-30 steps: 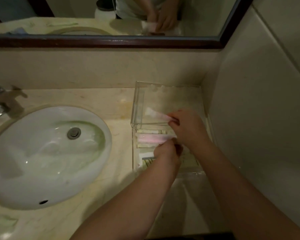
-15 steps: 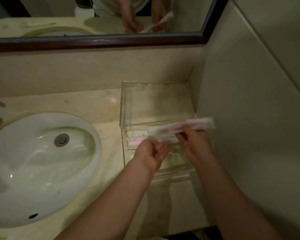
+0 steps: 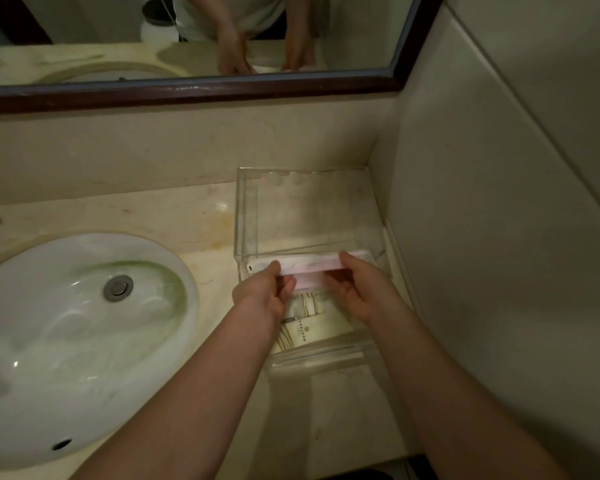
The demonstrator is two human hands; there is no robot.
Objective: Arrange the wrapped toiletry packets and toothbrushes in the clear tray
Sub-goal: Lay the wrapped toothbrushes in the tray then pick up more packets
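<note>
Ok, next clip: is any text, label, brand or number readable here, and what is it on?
No text here can be read.
Cream packet in the clear tray: a small emblem and a line of tiny print, too small and blurred to read.
Wrapped toothbrush, held by the left hand and right hand: a small dark mark at its left end, unreadable.
No other writing shows.

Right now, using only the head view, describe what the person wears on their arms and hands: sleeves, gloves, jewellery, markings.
The left hand and right hand are bare: no gloves, rings, watch or bands show. Both forearms are uncovered to the frame's edge, so no sleeve is in view. No markings show in the dim light.
</note>
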